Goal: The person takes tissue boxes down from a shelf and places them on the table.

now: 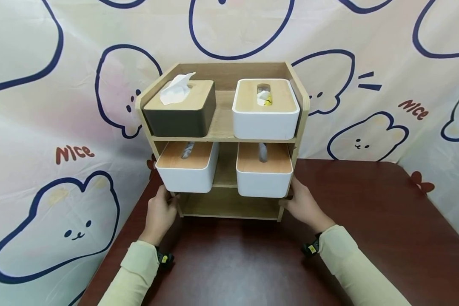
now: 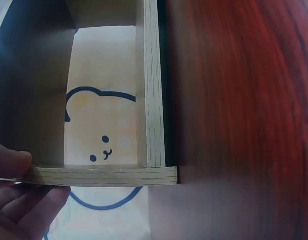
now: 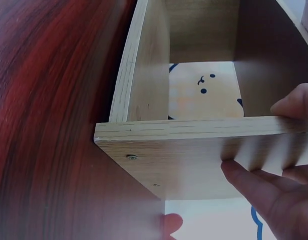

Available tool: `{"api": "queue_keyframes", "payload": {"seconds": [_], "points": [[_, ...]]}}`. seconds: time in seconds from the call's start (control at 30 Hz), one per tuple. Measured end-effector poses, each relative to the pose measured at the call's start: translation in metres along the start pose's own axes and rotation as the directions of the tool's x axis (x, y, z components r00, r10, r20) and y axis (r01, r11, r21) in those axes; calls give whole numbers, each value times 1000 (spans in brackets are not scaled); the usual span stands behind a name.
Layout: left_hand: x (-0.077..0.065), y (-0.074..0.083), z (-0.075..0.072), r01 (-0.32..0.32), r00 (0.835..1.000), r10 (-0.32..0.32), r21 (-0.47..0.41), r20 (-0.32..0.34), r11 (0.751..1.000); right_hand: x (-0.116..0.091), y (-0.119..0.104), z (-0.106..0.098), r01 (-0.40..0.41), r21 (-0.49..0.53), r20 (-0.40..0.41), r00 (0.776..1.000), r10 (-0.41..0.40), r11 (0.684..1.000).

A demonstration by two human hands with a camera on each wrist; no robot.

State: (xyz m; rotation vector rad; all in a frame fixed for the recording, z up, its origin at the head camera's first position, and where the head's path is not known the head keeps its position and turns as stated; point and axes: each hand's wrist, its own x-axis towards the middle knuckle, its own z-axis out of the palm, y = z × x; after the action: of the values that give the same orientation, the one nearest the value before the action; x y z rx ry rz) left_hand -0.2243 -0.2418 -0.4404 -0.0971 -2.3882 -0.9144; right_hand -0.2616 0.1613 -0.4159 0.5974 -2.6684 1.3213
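A light wooden shelf unit [image 1: 229,203] with three levels stands on the dark red-brown table. My left hand [image 1: 161,214] grips its left side panel low down; in the left wrist view the thumb [image 2: 12,161] lies inside the panel edge and the fingers outside. On the opposite side my right hand [image 1: 303,204] holds the right panel the same way, fingertips [image 3: 234,170] against its outer face. The top level bears a black tissue box [image 1: 179,123] and a white tissue box [image 1: 265,126]. Two white boxes with wooden lids, a left one [image 1: 187,180] and a right one [image 1: 263,185], jut from the middle level.
The glossy table [image 1: 367,221] spreads in front of the shelf and to its right. Behind and at both sides hangs a pale cloth [image 1: 229,29] with blue bear outlines. A white tissue [image 1: 177,89] sticks up from the black box. Each wrist wears a dark band.
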Motion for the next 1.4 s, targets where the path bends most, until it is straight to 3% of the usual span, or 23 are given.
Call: {"api": "queue_keyframes", "payload": {"seconds": [0.67, 0.93, 1.4], "points": [[5, 20, 18, 9, 999, -6, -71, 40, 997, -7, 8, -27, -42, -14, 1, 999, 42, 999], [2, 24, 23, 7, 999, -4, -67, 53, 998, -12, 13, -33, -101, -23, 28, 994, 101, 995], [1, 36, 33, -59, 995, 65, -86, 70, 995, -18, 25, -53, -156, -42, 33, 987, 158, 987]]}}
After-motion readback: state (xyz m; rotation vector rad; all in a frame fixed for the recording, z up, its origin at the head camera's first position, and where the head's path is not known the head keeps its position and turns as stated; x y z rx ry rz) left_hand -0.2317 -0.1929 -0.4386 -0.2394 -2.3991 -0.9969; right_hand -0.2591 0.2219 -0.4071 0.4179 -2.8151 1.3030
